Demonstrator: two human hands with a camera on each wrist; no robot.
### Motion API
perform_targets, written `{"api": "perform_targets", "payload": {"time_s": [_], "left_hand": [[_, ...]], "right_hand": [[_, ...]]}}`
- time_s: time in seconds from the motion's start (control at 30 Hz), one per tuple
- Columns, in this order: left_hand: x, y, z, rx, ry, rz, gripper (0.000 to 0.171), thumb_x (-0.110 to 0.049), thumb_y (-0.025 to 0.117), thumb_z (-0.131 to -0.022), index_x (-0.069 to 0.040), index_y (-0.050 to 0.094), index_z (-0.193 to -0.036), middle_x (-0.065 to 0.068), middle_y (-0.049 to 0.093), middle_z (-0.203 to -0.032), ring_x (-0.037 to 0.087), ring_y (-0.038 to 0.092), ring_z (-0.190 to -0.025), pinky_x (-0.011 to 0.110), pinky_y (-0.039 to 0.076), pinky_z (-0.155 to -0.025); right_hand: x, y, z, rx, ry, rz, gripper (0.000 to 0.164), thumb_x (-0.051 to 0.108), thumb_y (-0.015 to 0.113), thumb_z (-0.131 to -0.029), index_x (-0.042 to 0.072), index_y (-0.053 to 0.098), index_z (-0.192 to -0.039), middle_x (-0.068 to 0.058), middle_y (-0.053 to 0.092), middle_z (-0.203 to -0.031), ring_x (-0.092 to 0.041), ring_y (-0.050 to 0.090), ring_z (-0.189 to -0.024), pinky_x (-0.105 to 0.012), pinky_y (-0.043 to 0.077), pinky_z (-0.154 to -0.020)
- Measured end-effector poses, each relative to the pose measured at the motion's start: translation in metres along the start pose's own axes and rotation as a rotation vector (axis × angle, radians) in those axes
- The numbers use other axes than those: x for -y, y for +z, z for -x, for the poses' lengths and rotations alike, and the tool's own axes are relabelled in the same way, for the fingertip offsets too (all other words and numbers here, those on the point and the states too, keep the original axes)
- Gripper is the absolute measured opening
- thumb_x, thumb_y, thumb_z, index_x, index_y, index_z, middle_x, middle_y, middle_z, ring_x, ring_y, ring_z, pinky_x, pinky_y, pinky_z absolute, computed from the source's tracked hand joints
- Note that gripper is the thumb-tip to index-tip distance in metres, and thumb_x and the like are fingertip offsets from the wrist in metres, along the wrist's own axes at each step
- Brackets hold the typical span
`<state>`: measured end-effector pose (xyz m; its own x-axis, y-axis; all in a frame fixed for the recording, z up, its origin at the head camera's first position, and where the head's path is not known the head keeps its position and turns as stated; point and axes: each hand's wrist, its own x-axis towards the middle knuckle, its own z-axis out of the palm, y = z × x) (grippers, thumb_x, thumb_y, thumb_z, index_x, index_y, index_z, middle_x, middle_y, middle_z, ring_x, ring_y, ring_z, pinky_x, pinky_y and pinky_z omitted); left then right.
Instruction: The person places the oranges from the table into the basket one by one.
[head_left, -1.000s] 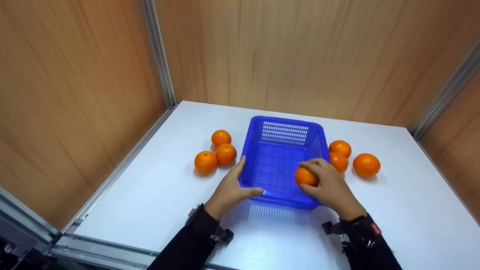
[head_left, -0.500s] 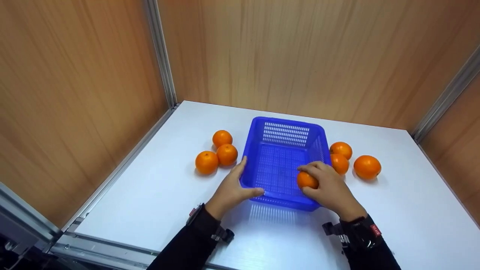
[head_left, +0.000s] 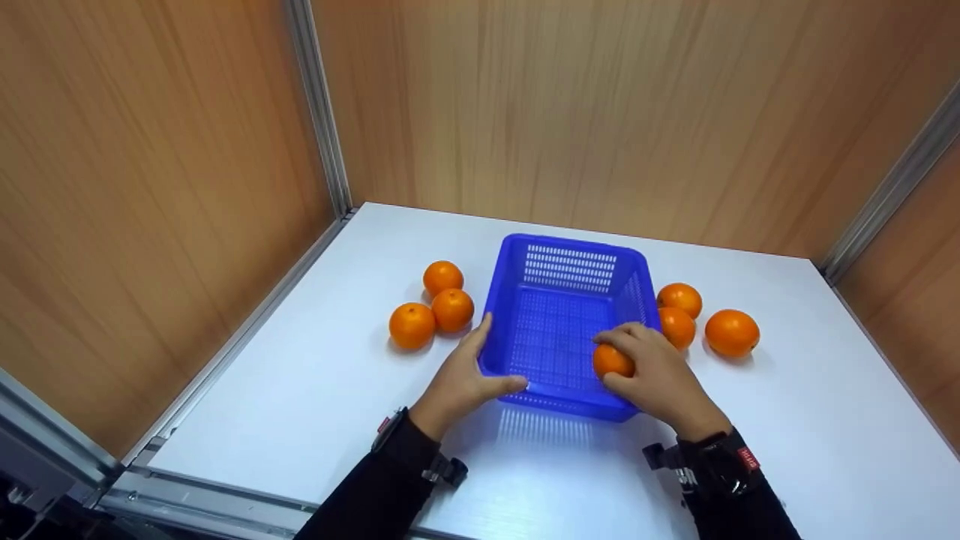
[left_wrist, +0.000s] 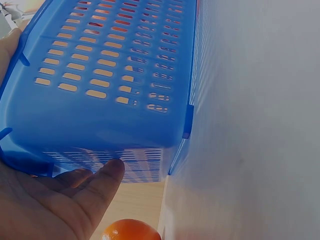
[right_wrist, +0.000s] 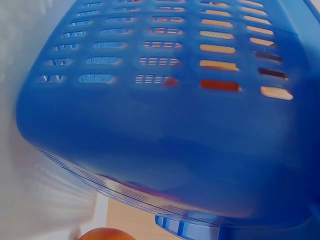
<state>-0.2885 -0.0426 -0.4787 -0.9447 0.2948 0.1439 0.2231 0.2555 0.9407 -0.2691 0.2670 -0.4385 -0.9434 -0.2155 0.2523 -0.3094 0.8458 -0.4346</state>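
Cupping a bright round orange (head_left: 613, 362) between thumb and curled fingers, the right hand (head_left: 661, 382) reaches over the right-hand near corner of the rectangular blue plastic basket (head_left: 574, 243) with slotted walls. That fruit lies within the basket's outline, by this corner; whether it touches the floor, I cannot tell. Gripping from above probably lets the hand work past the rim.

At the opposite near corner, the left hand (head_left: 463, 379) spreads thumb and fingers apart, the thumb along the near rim and the fingers against the outer left wall, likely to brace the basket against sliding. The left wrist view shows fingertips at the slotted plastic; the right wrist view is mostly filled by the basket and does not show the right fingers.

On the smooth white table (head_left: 300, 420), three loose oranges (head_left: 452, 310) cluster left of the basket and three more oranges (head_left: 731, 333) sit to its right, both groups seemingly set within easy reach.
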Motion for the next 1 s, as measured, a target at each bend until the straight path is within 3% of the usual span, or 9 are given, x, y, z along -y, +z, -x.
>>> {"api": "perform_targets", "payload": {"time_s": [0.57,0.8,1.0], "left_hand": [[-0.0005,-0.0005,-0.0001,-0.005,-0.008,-0.034,0.127,-0.053,0.094,-0.076,-0.02,0.018,-0.172,0.001,0.022,-0.178,0.027,0.022,-0.165,0.057,0.022,-0.133],[-0.0004,-0.0009,-0.0006,-0.004,-0.004,-0.056,0.128,-0.054,0.093,-0.075,-0.018,0.018,-0.172,0.004,0.023,-0.178,0.027,0.023,-0.165,0.056,0.021,-0.134],[-0.0019,-0.001,0.0,0.002,-0.006,-0.043,0.128,-0.055,0.093,-0.075,-0.017,0.018,-0.172,0.003,0.022,-0.178,0.027,0.022,-0.165,0.056,0.021,-0.134]], "right_hand": [[0.0005,0.0014,0.0004,0.003,-0.005,-0.004,0.048,0.029,0.074,-0.092,0.026,0.069,-0.139,-0.002,0.066,-0.133,-0.031,0.059,-0.125,-0.058,0.057,-0.098],[0.0003,0.001,-0.0011,-0.024,-0.048,0.029,0.048,0.032,0.078,-0.088,0.023,0.072,-0.135,-0.003,0.069,-0.128,-0.031,0.06,-0.12,-0.053,0.056,-0.094],[0.0021,-0.0017,-0.0016,0.014,-0.038,0.04,0.046,0.033,0.077,-0.089,0.024,0.072,-0.134,-0.003,0.069,-0.126,-0.031,0.059,-0.118,-0.054,0.056,-0.093]]}}
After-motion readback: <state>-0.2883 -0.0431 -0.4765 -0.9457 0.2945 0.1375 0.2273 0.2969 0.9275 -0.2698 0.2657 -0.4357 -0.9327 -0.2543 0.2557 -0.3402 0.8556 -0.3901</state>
